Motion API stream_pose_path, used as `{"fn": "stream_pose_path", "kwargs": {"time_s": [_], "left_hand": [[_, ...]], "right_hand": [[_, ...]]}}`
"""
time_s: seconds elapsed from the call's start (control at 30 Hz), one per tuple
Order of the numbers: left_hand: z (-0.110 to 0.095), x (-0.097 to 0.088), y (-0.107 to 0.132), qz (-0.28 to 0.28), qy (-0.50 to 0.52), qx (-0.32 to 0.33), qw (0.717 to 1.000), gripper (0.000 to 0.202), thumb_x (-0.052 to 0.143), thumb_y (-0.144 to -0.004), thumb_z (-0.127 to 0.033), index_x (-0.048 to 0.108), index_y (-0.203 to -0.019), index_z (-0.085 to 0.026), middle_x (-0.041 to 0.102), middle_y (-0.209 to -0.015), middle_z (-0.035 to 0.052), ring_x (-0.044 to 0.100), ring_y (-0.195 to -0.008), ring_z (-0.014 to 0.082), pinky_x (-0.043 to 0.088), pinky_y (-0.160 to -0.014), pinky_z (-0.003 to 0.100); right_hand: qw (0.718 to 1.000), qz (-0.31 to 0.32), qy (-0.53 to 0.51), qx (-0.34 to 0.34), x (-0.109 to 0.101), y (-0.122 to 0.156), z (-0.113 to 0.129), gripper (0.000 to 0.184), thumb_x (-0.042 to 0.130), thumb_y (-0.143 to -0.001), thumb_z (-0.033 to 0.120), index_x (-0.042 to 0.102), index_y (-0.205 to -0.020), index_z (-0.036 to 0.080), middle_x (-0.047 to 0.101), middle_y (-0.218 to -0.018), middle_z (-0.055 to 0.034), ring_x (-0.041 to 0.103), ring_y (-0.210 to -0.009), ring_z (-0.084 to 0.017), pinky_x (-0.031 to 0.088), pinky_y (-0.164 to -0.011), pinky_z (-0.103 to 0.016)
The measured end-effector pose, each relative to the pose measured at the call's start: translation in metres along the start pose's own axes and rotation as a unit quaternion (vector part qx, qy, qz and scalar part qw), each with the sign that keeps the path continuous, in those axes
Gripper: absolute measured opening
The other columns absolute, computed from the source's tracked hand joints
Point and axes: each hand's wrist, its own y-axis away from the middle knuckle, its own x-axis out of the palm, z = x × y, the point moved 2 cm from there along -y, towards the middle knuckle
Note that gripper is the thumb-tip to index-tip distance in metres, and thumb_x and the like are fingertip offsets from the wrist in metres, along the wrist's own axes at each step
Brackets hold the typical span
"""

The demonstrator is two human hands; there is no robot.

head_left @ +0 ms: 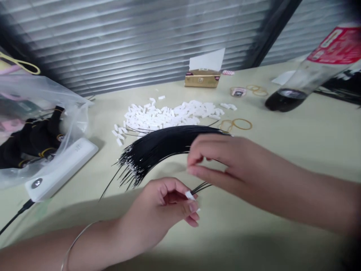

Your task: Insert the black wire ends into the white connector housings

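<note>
My left hand (158,210) pinches a small white plastic connector housing (190,195) between thumb and fingers. Several thin black wires (200,187) run out of the housing to the right, passing beneath my other hand. Above and to the right of it is my right hand (228,160), thumb and forefinger brought together. What lies between those fingertips, if anything, is too small to make out. Behind both hands lies a thick bundle of black wires (166,141) with shiny metal tips at its left end. My right hand covers part of the bundle's right end.
A heap of white connector housings (169,113) lies beyond the bundle. On the left are a white power bank (63,169) with a cable and a plastic bag (76,101) holding black coils. Rubber bands (242,124), a small box (201,79) and a cola bottle (304,79) stand or lie further right.
</note>
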Motion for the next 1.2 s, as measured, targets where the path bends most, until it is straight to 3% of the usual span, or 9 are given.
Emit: {"fn": "stream_pose_path", "kwargs": {"time_s": [0.07, 0.17, 0.27, 0.37, 0.53, 0.67, 0.77, 0.9, 1.2], "left_hand": [[0.001, -0.001, 0.000, 0.003, 0.003, 0.003, 1.000, 0.017, 0.072, -0.068, -0.017, 0.057, -0.067, -0.011, 0.061, -0.061, -0.0026, 0.060, -0.056, 0.0078, 0.051, -0.060, 0.021], [0.001, -0.001, 0.001, 0.008, 0.005, 0.000, 1.000, 0.018, 0.073, -0.067, -0.019, 0.057, -0.067, -0.011, 0.061, -0.060, -0.0023, 0.059, -0.056, 0.0071, 0.051, -0.060, 0.020], [-0.001, -0.002, 0.000, 0.012, 0.018, -0.009, 1.000, 0.026, 0.077, -0.063, -0.025, 0.056, -0.067, -0.010, 0.062, -0.061, -0.0021, 0.059, -0.055, 0.0067, 0.050, -0.059, 0.020], [-0.003, -0.002, 0.000, 0.021, 0.040, -0.007, 0.999, 0.031, 0.080, -0.059, -0.028, 0.056, -0.065, -0.010, 0.061, -0.060, -0.0019, 0.058, -0.054, 0.0071, 0.050, -0.058, 0.021], [-0.004, -0.006, -0.001, 0.018, 0.043, 0.027, 0.999, 0.022, 0.075, -0.066, -0.024, 0.059, -0.069, -0.009, 0.061, -0.062, -0.0006, 0.060, -0.058, 0.0092, 0.050, -0.061, 0.023], [-0.008, -0.013, -0.005, -0.007, 0.037, 0.082, 0.996, 0.017, 0.072, -0.070, -0.023, 0.061, -0.072, -0.010, 0.061, -0.066, 0.0000, 0.059, -0.062, 0.0093, 0.049, -0.065, 0.023], [-0.011, -0.016, -0.007, -0.019, 0.050, 0.089, 0.995, 0.014, 0.071, -0.072, -0.022, 0.062, -0.073, -0.011, 0.061, -0.069, -0.0004, 0.059, -0.065, 0.0091, 0.050, -0.068, 0.023], [-0.014, -0.015, -0.008, -0.009, 0.012, 0.078, 0.997, 0.011, 0.066, -0.077, -0.021, 0.062, -0.072, -0.012, 0.060, -0.071, -0.0013, 0.059, -0.068, 0.0079, 0.048, -0.070, 0.021], [-0.012, -0.015, -0.010, -0.020, -0.066, 0.051, 0.996, 0.009, 0.064, -0.080, -0.021, 0.065, -0.073, -0.016, 0.062, -0.070, -0.0024, 0.059, -0.069, 0.0066, 0.046, -0.068, 0.016]], "right_hand": [[0.997, -0.017, 0.036, -0.065, 0.000, -0.027, 0.000, 0.011, 0.053, -0.085, 0.021, 0.057, -0.075, 0.016, 0.057, -0.079, 0.0002, 0.050, -0.074, -0.011, 0.037, -0.065, -0.024], [0.981, 0.100, 0.040, -0.163, 0.021, -0.064, 0.001, 0.003, 0.058, -0.082, 0.015, 0.060, -0.083, 0.014, 0.058, -0.088, -0.0015, 0.050, -0.080, -0.011, 0.038, -0.069, -0.023], [0.964, 0.170, 0.044, -0.199, 0.044, -0.085, -0.001, 0.008, 0.058, -0.081, 0.012, 0.061, -0.074, 0.014, 0.057, -0.080, -0.0006, 0.050, -0.075, -0.011, 0.039, -0.068, -0.023], [0.967, 0.152, 0.051, -0.200, 0.049, -0.087, -0.003, 0.015, 0.051, -0.084, 0.009, 0.058, -0.071, 0.013, 0.057, -0.079, -0.0014, 0.050, -0.075, -0.011, 0.039, -0.069, -0.023], [0.987, 0.035, 0.055, -0.144, 0.012, -0.067, 0.006, 0.013, 0.042, -0.090, 0.016, 0.054, -0.084, 0.014, 0.060, -0.080, -0.0013, 0.051, -0.068, -0.010, 0.038, -0.062, -0.023], [0.988, -0.070, 0.039, -0.135, -0.022, -0.025, 0.024, 0.011, 0.047, -0.087, 0.020, 0.051, -0.077, 0.017, 0.056, -0.067, 0.0030, 0.046, -0.056, -0.007, 0.034, -0.051, -0.020], [0.999, -0.018, 0.013, -0.043, -0.022, 0.005, 0.023, 0.016, 0.048, -0.085, 0.020, 0.053, -0.070, 0.019, 0.049, -0.057, 0.0049, 0.041, -0.048, -0.007, 0.031, -0.045, -0.020], [0.997, 0.061, -0.036, 0.031, -0.001, 0.023, 0.002, 0.020, 0.044, -0.085, 0.017, 0.055, -0.068, 0.018, 0.051, -0.061, 0.0033, 0.044, -0.055, -0.008, 0.033, -0.051, -0.020], [0.989, 0.054, -0.100, 0.099, 0.018, 0.025, -0.020, 0.020, 0.044, -0.079, 0.016, 0.051, -0.061, 0.017, 0.044, -0.056, 0.0044, 0.039, -0.051, -0.006, 0.029, -0.044, -0.017]]}}
